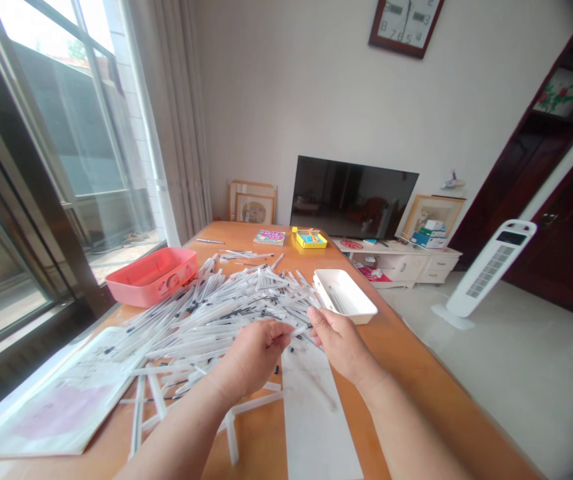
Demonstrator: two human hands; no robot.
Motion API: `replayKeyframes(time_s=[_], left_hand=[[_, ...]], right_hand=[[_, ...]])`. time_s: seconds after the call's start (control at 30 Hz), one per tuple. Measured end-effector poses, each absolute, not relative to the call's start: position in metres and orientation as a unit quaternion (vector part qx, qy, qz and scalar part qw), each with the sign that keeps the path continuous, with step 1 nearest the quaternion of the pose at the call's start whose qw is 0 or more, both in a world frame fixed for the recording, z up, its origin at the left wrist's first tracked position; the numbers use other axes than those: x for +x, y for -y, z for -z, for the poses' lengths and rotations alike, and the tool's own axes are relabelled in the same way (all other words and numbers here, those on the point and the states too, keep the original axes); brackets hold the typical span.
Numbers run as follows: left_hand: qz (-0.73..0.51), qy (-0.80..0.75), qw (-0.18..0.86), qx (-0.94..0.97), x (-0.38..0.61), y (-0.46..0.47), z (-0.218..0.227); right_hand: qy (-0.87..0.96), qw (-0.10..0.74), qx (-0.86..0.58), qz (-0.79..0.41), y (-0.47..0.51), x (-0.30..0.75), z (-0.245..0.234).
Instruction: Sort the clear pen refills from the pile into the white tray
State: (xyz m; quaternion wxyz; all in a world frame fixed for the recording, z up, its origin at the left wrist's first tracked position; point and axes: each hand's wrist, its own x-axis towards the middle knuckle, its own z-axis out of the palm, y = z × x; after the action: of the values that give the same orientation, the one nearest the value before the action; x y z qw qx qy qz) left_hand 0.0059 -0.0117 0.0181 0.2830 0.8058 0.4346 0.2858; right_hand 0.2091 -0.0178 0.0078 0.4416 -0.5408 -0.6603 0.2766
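My left hand (259,353) is closed in a pinch on one end of a translucent pen (297,330). The fingers of my right hand (334,337) pinch its other end, where something dark shows. Whether that dark part is a refill or a cap I cannot tell. Both hands are held over the near right side of a big heap of clear pen barrels (201,327), mixed with dark-tipped pieces. Below them lies a strip of white paper (311,413) with a blurred pen tube (321,387) on it. Small black caps (276,369) are scattered nearby.
A pink bin (141,293) stands left of the heap, a white tray (361,310) holding a few thin pieces to the right. A booklet (269,237) and yellow box (311,243) sit at the table's far end. Printed sheets (46,407) lie near left.
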Motion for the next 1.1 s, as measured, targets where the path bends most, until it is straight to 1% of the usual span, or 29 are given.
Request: replayKeyframes(time_s=[0.13, 0.4, 0.67, 0.83, 1.1], left_hand=[[-0.287, -0.447, 0.296, 0.794, 0.006, 0.0109, -0.0185], [-0.292, -0.426, 0.265, 0.815, 0.0075, 0.012, -0.0193], [-0.288, -0.439, 0.31, 0.793, 0.0065, 0.0109, -0.0174], [-0.294, -0.424, 0.288, 0.807, 0.0073, 0.0113, -0.0189], [-0.296, -0.435, 0.309, 0.792, 0.0063, 0.0107, -0.0189]], right_hand=[[0.663, 0.453, -0.525, -0.283, 0.0206, 0.2073, -0.0101], [0.674, 0.436, -0.561, -0.2, 0.0173, 0.2052, -0.0026], [0.684, 0.431, -0.534, -0.246, 0.0213, 0.2091, -0.0091], [0.677, 0.424, -0.555, -0.232, 0.0179, 0.2088, -0.004], [0.674, 0.436, -0.522, -0.29, 0.0202, 0.2082, -0.01]])
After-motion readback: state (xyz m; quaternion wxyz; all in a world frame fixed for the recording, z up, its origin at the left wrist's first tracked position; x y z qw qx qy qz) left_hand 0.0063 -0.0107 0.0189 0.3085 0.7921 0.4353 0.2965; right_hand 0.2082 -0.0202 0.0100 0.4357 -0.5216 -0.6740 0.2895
